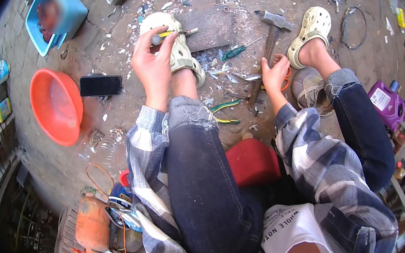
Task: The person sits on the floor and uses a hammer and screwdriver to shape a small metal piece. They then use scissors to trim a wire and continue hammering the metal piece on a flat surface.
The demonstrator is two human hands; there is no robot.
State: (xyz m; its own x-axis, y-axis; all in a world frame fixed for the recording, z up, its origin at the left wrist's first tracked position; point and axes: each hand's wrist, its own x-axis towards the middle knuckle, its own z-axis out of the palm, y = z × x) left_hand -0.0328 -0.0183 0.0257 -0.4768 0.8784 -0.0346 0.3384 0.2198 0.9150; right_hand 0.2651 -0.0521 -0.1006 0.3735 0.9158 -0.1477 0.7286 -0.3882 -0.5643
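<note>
My left hand [153, 64] is closed in a pinch above the left shoe [162, 22]. Between thumb and fingers is a slim rod [190, 31], with a yellow and grey part and a pale tip. It points right, over a dark flat plate [210, 22] on the ground. My right hand [275, 73] is curled beside the wooden handle of a hammer [274, 20] and over orange-handled scissors [286, 78]. Its thumb lies against the hammer handle; what the fingers grip is hidden. Between the hands lies a green screwdriver [234, 52]. Green-and-yellow-handled pliers [226, 105] lie nearer me.
An orange basin [57, 106], a phone [100, 85] and a blue tub [60, 17] are on the left. An orange gas cylinder [92, 223] stands near left. Metal scraps litter the ground ahead. A wire loop [352, 27] and a purple jug [387, 104] are right.
</note>
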